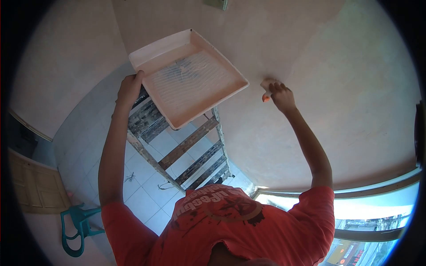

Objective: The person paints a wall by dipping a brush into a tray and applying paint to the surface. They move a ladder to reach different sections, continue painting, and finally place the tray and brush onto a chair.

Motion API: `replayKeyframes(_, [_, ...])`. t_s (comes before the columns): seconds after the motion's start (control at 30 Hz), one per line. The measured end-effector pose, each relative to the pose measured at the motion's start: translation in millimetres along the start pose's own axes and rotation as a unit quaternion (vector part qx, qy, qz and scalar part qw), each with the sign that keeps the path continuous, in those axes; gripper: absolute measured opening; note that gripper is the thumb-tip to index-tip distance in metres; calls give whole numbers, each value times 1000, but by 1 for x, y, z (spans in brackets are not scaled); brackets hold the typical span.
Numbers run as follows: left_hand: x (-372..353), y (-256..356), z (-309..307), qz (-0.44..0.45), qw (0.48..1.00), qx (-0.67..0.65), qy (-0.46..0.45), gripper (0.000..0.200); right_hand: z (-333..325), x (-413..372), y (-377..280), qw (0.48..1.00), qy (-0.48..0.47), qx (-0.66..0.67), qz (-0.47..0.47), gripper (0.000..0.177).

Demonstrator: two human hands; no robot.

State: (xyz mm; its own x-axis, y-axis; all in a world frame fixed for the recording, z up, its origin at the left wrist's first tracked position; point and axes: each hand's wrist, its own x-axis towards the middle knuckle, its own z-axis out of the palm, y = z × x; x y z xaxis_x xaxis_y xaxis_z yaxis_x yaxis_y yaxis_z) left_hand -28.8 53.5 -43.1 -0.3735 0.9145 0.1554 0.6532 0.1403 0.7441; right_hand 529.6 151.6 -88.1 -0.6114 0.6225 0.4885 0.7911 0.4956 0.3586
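Observation:
My left hand [129, 91] grips the left edge of a paint tray [202, 86], with the thumb over its rim. The tray is coated in pale pinkish paint, with a ribbed floor and a greyish patch on it. It is tilted, high above a wooden ladder [188, 142]. On the right, my right hand [282, 95] is closed around a paintbrush [268, 84] with an orange handle end [266, 98]. The brush head is at the pinkish wall [328, 106]; my fingers partly hide it. Whether the bristles press on the surface is hard to see.
Paint-spattered ladder rungs run down to the white tiled floor [153, 195]. A green plastic chair [80, 228] stands at lower left, near a wooden door [37, 186]. A window [372, 213] is at lower right. A small box-like fixture [217, 3] shows at the top.

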Motion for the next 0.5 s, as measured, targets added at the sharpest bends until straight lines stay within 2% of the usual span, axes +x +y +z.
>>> replayKeyframes(0.07, [0,3,1,-7,1000,7,1,70,36,-28,-19,997,-72,17,33,27])
replayKeyframes(0.17, [3,0,2,-9,1000,20,12,70,36,-30,-27,989,-120,55,64,24])
replayKeyframes(0.23, [5,0,2,-3,1000,25,16,70,20,-16,-14,990,-79,59,103,24])
replayKeyframes(0.27, [3,2,-1,-9,1000,26,5,70,-10,1,-11,986,-65,75,131,27])
replayKeyframes(0.3, [2,3,0,-15,1000,27,-6,71,-18,12,5,991,36,73,106,24])
replayKeyframes(0.4, [5,-1,2,-6,1000,15,-1,71,-79,57,32,980,160,17,119,31])
replayKeyframes(0.5, [2,2,0,-4,1000,15,-3,71,-116,85,32,970,196,-29,143,38])
